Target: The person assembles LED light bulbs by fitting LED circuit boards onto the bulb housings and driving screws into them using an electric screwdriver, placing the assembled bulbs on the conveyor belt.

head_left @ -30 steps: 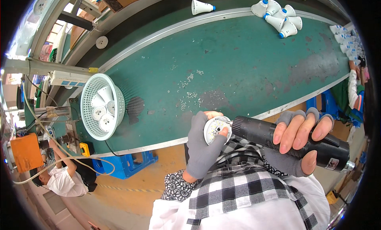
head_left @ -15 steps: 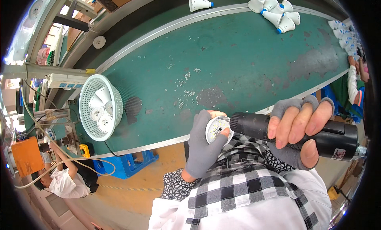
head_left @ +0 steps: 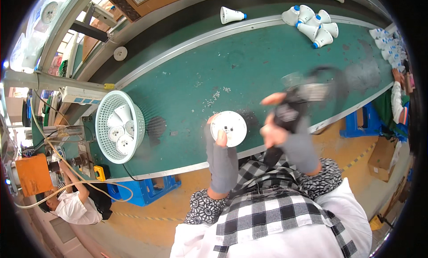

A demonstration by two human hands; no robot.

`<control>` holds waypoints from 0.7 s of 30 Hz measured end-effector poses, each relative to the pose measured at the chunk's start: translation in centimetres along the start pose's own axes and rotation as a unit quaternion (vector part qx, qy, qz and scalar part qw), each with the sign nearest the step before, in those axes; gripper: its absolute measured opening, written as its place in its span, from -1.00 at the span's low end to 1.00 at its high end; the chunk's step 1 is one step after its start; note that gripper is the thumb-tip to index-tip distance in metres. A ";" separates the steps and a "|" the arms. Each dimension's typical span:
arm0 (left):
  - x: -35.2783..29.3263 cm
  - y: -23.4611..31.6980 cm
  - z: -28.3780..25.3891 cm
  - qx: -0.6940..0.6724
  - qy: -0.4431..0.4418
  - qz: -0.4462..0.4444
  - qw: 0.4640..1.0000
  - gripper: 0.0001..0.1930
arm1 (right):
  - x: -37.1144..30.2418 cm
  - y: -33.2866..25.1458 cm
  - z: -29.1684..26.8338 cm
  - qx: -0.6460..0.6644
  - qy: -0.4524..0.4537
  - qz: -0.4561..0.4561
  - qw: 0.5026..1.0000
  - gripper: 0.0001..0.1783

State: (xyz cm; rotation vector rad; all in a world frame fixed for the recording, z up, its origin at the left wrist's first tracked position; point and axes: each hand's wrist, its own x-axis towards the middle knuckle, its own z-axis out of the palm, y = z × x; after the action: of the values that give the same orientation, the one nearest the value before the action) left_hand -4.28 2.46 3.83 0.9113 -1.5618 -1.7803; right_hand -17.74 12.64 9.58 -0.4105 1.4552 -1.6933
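From the head camera, looking down: the left hand (head_left: 221, 151), in a grey fingerless glove, grips a round white disc (head_left: 228, 128) by its near edge. The thumb and fingers pinch the rim, and the flat face of the disc points up at us. The disc sits just above the hand, over the near edge of the green belt (head_left: 249, 66).

The right hand (head_left: 283, 124) is just to the right of the disc, close but not touching it. It is closed around a black power screwdriver (head_left: 307, 95). The tool and the hand are blurred, so the tip of the tool cannot be made out.

To the left on the belt stands a white plastic basket (head_left: 117, 126) tipped on its side, with white lamp parts inside. It is well apart from both hands.

Far across the belt lies a heap of white bulb shells (head_left: 312, 22) with blue ends, and one more shell (head_left: 232, 15) lies alone to its left.

Another person (head_left: 76, 204) in a white top is at the lower left, near an orange box (head_left: 30, 174).
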 end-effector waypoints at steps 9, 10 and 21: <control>0.0 0.6 -3.6 -0.028 -0.299 -0.203 0.932 -0.42 | 2.5 3.0 -1.9 -0.074 -0.253 0.078 0.961 -0.64; 0.2 0.5 -3.9 0.014 -0.344 -0.220 0.913 -0.43 | 2.6 2.2 -1.6 -0.075 -0.258 0.079 0.960 -0.64; -0.8 -1.0 -5.5 -0.105 -0.090 -0.248 0.959 -0.59 | 8.8 5.0 1.6 0.224 0.176 -0.277 0.918 -0.79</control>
State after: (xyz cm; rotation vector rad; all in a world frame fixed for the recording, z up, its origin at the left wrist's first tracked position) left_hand 0.63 0.08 2.49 1.1308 -1.2832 -2.3876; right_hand -19.89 5.07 2.97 -0.2838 1.1894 -2.5974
